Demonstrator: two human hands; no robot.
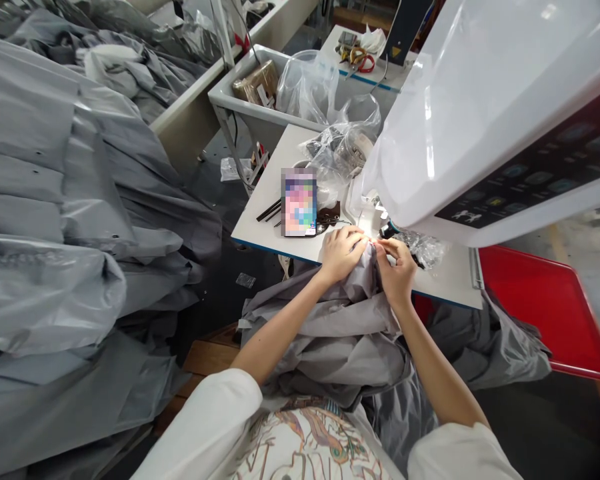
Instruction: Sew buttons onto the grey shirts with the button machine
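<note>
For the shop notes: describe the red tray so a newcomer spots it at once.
Start at the white sewing machine filling the upper right. Beyond the worktable's right end beneath it lies a red tray with a raised rim. It is the only large red thing, grey fabric lapping its near edge.

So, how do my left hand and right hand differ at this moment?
The left hand lies over the top of the grey fabric with its back up, while the right hand stands more upright, its fingertips pinching a fold. The right hand is also closer than the left hand to the clear plastic bag. Both hands are bare and work on the same fabric at the edge of the white table.
</note>
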